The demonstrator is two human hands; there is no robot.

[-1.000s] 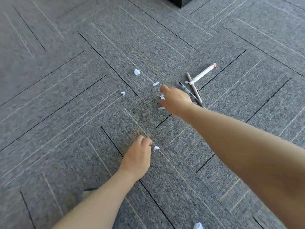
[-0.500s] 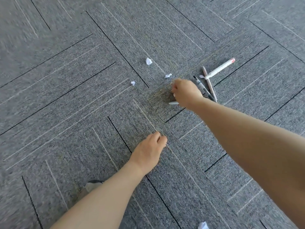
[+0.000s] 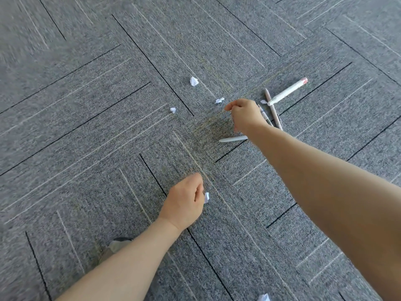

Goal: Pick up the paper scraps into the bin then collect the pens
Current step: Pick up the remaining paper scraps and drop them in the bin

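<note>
On the grey striped carpet tiles (image 3: 86,127), my left hand (image 3: 184,200) pinched a small crumpled white paper scrap (image 3: 206,197) between thumb and curled fingers, low in the view and close to my body. My right hand (image 3: 245,115) reached further out with its fingers curled under; whether it held a scrap I could not tell, since the palm faced away from the camera.

Three loose scraps lay just beyond and to the left of that right hand: the nearest white scrap (image 3: 219,100) sat just beside its knuckles, a second tiny scrap (image 3: 173,109) lay further left, and the largest crumpled ball (image 3: 194,81) lay beyond both. My right hand was plainly the nearer one to all three. A further scrap (image 3: 263,297) sat at the bottom edge, close to me, and another sliver (image 3: 263,101) lay against the pens.

The pens waited to the right: a long white marker with a red end (image 3: 288,91) angled up and away, a beige pen (image 3: 272,108) crossing under it, and a pale grey pen (image 3: 233,139) lying crosswise beneath my right wrist. No bin was in view.
</note>
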